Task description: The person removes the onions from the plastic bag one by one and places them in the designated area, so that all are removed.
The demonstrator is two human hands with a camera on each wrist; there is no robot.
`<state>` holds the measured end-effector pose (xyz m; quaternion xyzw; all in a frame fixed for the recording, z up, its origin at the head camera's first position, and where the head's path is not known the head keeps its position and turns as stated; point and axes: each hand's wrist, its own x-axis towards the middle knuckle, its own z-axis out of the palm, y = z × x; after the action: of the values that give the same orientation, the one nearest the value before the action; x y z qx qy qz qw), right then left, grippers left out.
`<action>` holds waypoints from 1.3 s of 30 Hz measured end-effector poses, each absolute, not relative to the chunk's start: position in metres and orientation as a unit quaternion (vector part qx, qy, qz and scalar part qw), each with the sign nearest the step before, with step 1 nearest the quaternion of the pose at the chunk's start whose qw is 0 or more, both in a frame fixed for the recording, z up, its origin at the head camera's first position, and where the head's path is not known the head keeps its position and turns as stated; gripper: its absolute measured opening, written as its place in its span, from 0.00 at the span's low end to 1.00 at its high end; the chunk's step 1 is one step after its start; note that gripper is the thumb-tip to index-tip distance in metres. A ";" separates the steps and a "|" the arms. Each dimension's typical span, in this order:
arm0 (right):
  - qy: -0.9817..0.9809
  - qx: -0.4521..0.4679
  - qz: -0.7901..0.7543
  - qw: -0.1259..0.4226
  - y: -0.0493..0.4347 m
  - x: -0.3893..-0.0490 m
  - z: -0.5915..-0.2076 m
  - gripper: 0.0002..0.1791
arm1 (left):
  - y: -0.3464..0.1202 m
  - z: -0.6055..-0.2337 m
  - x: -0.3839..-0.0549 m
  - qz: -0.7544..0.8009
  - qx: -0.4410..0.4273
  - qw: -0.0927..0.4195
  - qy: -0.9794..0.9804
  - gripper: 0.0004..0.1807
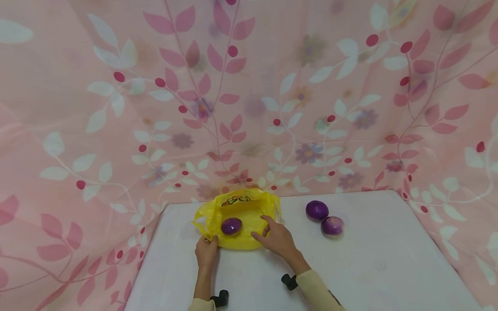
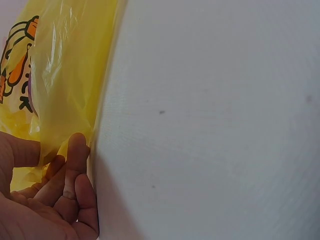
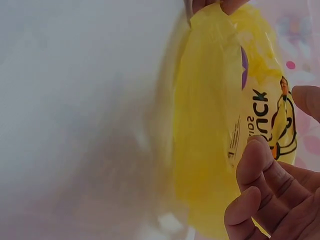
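Note:
A yellow plastic bag (image 1: 249, 242) lies on the table with its mouth spread wide and a printed duck picture on its far side. Inside it, toward the left, sits a purple onion (image 1: 231, 226). My left hand (image 1: 206, 252) pinches the near left edge of the bag; in the left wrist view thumb and fingers close on the thin film. Over the bag's right side hovers my right hand (image 1: 278, 238), thumb and fingers apart with nothing between them. In the right wrist view its fingers (image 3: 255, 165) overlap the bag, and only a sliver of the onion (image 3: 244, 67) shows.
Two more purple onions stand right of the bag: a dark one (image 1: 317, 210) and, against it, a paler one (image 1: 332, 226). The white-covered table (image 1: 381, 259) meets a pink floral curtain (image 1: 253, 108) at the back and sides.

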<state>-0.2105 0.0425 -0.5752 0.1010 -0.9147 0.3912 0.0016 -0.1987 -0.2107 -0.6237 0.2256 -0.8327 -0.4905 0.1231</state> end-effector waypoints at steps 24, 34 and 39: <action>-0.914 0.086 0.392 -0.062 -0.008 -0.231 -0.567 0.45 | -0.213 -0.626 -0.200 -0.491 0.224 0.121 -0.833 0.14; -0.916 0.068 0.388 -0.080 -0.025 -0.235 -0.567 0.48 | -0.213 -0.628 -0.200 -0.487 0.225 0.125 -0.834 0.14; -0.920 0.060 0.378 -0.081 -0.030 -0.239 -0.569 0.50 | -0.212 -0.628 -0.201 -0.486 0.231 0.123 -0.834 0.15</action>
<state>-0.2388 -0.0299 -0.5694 0.0599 -0.9204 0.3779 -0.0810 -0.2013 -0.2117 -0.6281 0.2310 -0.8339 -0.4860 0.1226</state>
